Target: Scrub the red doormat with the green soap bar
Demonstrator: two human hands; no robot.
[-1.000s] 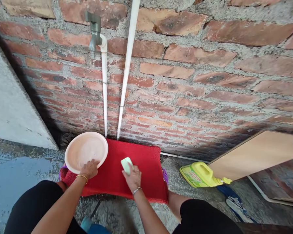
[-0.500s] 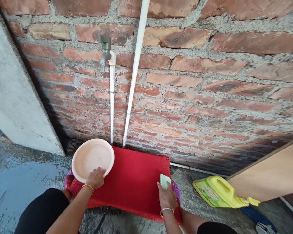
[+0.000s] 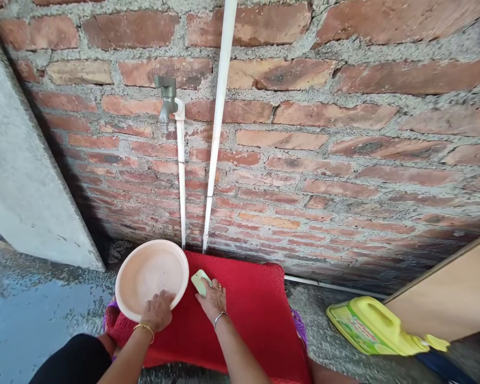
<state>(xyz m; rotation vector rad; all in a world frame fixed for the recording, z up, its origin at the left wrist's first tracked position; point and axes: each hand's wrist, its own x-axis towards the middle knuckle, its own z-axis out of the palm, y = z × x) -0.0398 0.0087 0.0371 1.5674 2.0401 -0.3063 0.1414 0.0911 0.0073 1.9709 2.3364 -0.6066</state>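
Observation:
A pale pink basin (image 3: pixel 156 269) rests on the left end of a red cloth (image 3: pixel 240 309), which lies stretched over a low support. My left hand (image 3: pixel 159 311) is closed over the basin's near rim, its fingers reaching inside. To the right of the basin, my right hand (image 3: pixel 213 300) grips a pale green rounded block (image 3: pixel 200 281) with a small dark spot at its far end. The block is just above or on the cloth; its underside is hidden. Whether the basin holds clear water is hard to make out.
A brick wall (image 3: pixel 284 184) rises behind the cloth, with a tap (image 3: pixel 167 104) and white pipes (image 3: pixel 215 149). A yellow jug (image 3: pixel 378 325) lies on the floor at right, beside a tan board (image 3: pixel 448 290). A grey slab (image 3: pixel 32 160) leans at left, near wet floor (image 3: pixel 36 320).
My right hand has moved left across the cloth with the green block, from its right end to beside the basin. My left hand stays at the basin's rim. The view has tilted slightly upward.

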